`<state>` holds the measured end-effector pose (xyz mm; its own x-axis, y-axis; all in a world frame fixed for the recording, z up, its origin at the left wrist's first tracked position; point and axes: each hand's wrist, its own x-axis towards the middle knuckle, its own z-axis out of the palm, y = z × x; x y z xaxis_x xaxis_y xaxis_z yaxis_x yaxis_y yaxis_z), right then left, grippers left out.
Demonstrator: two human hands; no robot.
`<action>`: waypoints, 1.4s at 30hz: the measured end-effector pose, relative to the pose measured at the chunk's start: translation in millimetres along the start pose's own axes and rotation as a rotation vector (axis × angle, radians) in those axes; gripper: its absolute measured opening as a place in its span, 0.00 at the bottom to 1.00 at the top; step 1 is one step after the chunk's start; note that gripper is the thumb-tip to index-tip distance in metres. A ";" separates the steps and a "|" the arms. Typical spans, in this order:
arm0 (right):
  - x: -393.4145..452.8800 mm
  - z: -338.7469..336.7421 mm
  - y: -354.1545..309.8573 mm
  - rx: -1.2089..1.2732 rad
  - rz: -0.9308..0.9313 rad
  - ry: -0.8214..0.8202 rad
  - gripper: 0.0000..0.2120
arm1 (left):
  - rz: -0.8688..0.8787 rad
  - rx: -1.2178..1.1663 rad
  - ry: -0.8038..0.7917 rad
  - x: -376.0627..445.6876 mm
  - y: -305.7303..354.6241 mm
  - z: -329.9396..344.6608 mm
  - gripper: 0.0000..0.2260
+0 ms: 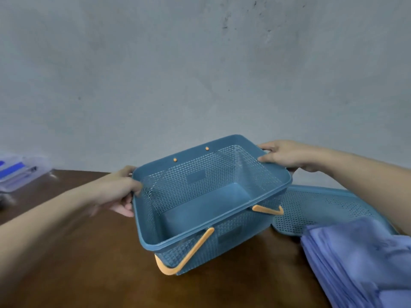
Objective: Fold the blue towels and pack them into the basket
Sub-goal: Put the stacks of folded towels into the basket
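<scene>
A blue perforated plastic basket (275, 174) with orange handles hanging down is held tilted toward me above the brown table; nothing lies inside it. My left hand (121, 190) grips its left rim, thumb inside and fingers outside. My right hand (287, 155) grips the far right rim the same way. A stack of blue towels (360, 261) lies at the lower right, close to the basket's right side.
The basket's flat perforated blue lid (320, 207) lies on the table (89, 263) behind the towels at right. A clear plastic box (17, 172) with blue items sits at the far left edge. A grey wall stands close behind the table.
</scene>
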<state>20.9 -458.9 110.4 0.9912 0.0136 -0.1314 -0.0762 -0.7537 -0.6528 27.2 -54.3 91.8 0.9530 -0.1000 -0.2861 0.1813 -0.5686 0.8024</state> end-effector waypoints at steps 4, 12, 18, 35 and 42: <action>1.2 33.6 -34.1 -0.023 -0.004 -0.057 0.16 | -0.019 -0.037 0.004 5.3 -29.3 -45.7 0.24; -22.9 105.8 -70.4 -0.089 0.114 -0.127 0.25 | 0.048 0.042 -0.045 16.8 -67.3 -87.0 0.25; -53.6 126.2 -83.6 -0.076 0.134 -0.175 0.25 | 0.085 0.090 -0.156 25.5 -83.2 -100.7 0.25; -87.4 130.4 -86.8 -0.213 0.173 0.041 0.35 | 0.608 0.789 0.086 48.2 -32.1 -61.0 0.19; -128.5 88.8 -49.2 -0.300 0.187 0.202 0.24 | 0.898 0.710 -0.102 34.7 42.4 39.2 0.12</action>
<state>-112.4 -365.3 93.1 0.9668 -0.2488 -0.0586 -0.2520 -0.8894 -0.3813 58.5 -113.9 95.4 0.6392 -0.7494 0.1727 -0.7623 -0.5876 0.2715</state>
